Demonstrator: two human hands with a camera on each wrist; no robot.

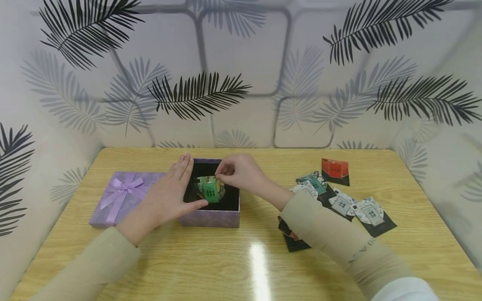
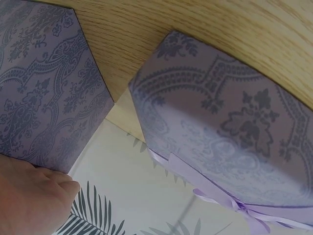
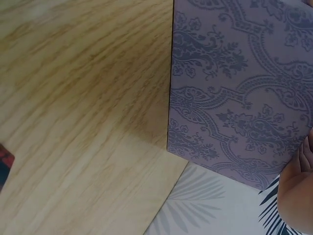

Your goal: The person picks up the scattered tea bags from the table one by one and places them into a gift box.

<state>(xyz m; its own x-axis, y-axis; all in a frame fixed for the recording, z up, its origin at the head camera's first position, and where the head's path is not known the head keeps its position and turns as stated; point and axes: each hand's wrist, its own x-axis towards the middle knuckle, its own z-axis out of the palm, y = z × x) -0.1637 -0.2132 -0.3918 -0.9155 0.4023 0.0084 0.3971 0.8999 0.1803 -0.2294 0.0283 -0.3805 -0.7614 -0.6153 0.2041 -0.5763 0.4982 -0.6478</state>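
An open purple box (image 1: 211,218) with a black inside stands on the table. Over that black inside shows a small flat packet (image 1: 211,190) with a green label and a green-and-gold pattern. My right hand (image 1: 242,173) reaches over the box's right rim and pinches the packet's upper right corner between thumb and fingertips. Along the left rim lies my left hand (image 1: 165,200), its fingers straight and its thumb stretched over the near part of the box. The left wrist view has that hand (image 2: 36,196) against the box's patterned side (image 2: 44,88).
To the left lies the purple lid (image 1: 124,196) with a ribbon bow. Several flat packets with white, teal and red labels are spread on the right, among them a red one (image 1: 335,170) at the back. My right forearm partly covers a dark packet (image 1: 297,244).
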